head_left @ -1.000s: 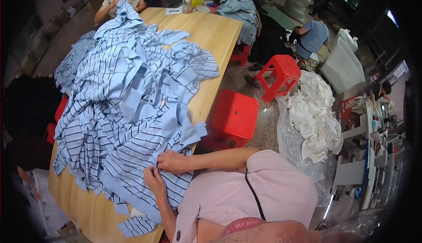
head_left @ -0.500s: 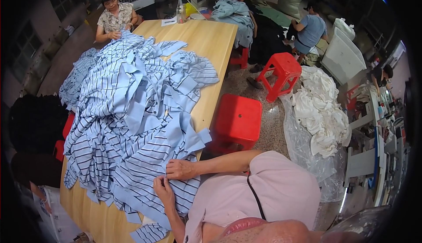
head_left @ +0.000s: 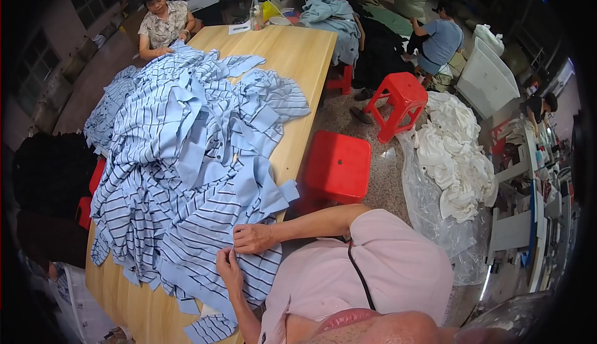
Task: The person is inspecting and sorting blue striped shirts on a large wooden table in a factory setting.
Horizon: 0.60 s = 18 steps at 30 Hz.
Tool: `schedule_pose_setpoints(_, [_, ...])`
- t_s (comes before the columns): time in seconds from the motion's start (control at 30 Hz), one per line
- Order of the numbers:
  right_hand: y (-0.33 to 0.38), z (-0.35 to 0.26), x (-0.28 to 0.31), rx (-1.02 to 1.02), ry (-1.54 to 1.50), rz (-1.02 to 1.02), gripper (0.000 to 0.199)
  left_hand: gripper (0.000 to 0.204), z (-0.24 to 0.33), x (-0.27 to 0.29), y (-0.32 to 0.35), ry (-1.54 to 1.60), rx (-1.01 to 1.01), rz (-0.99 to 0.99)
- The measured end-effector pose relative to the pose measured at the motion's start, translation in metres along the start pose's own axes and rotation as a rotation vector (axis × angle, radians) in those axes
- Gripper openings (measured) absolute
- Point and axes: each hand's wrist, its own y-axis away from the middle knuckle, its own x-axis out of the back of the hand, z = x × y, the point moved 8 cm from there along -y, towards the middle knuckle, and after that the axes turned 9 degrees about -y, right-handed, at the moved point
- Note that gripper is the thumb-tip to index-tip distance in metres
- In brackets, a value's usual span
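A large heap of light blue knit garments with dark stripes [head_left: 149,132] covers much of the wooden table [head_left: 292,51]. At its near edge, my right hand [head_left: 254,238] is closed, its fingers pinching the cloth of a striped garment [head_left: 208,229]. Just below it, my left hand [head_left: 229,270] has thumb and fingers pressed together on the same garment. The fingertips almost meet, and whatever small detail lies between them is too small to make out. Plain pale blue bands [head_left: 273,196] edge the cloth beside my right hand.
Across the table a person [head_left: 163,23] handles the heap's far end. To the right stand two red stools [head_left: 339,167]. White cloth [head_left: 454,151] lies on plastic sheeting on the floor. A dark pile [head_left: 50,173] sits left of the table. Other people work farther back.
Both my hands have shifted very slightly left while keeping their pinch on the striped garment. The person across the table has moved their hands a little. The heap stays as it was.
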Motion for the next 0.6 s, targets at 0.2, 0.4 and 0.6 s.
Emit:
schedule_pose_setpoints(0.2, [-0.001, -0.002, 0.005, -0.028, -0.023, -0.015, 0.013, 0.011, 0.002, 0.0, 0.005, -0.011, -0.013, 0.068])
schedule_pose_setpoints(0.4, [-0.01, -0.008, 0.021, 0.046, -0.013, 0.125, 0.013, 0.011, -0.018, -0.001, 0.006, 0.13, -0.013, 0.006])
schedule_pose_setpoints(0.6, [0.0, 0.004, -0.007, -0.079, -0.104, -0.147, 0.016, 0.013, -0.027, -0.005, 0.006, 0.118, 0.058, -0.043])
